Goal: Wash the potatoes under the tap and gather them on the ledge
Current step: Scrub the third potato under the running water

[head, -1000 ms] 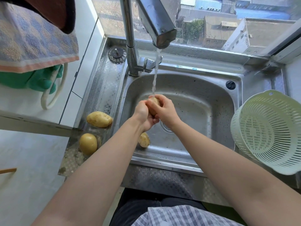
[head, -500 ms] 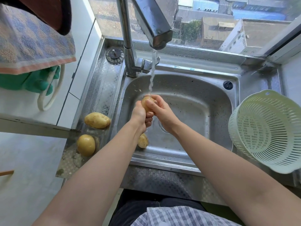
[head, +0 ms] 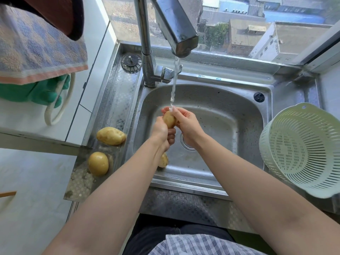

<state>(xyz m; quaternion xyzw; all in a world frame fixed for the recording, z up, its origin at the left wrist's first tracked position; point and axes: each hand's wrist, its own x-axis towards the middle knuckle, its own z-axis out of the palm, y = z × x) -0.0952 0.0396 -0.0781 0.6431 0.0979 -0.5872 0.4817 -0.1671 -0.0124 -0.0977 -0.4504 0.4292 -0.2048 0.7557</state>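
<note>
Sink (head: 230,126) fills the middle, plain steel, with a pale green colander (head: 301,150) tipped on its right rim and the tap (head: 174,28) running a thin stream into it. Both hands meet under the water, the left hand (head: 161,131) wrapped round the bottom of a potato (head: 168,119) and the right hand (head: 187,126) gripping its top. On the ledge (head: 117,100) left of the basin sit a long potato (head: 111,136) and a round potato (head: 98,163), while a small potato (head: 163,161) lies in the basin, half hidden by the left wrist.

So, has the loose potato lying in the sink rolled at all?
No. The loose potato sits in the same spot as before, just left of the drain on the side nearer the person.
</note>
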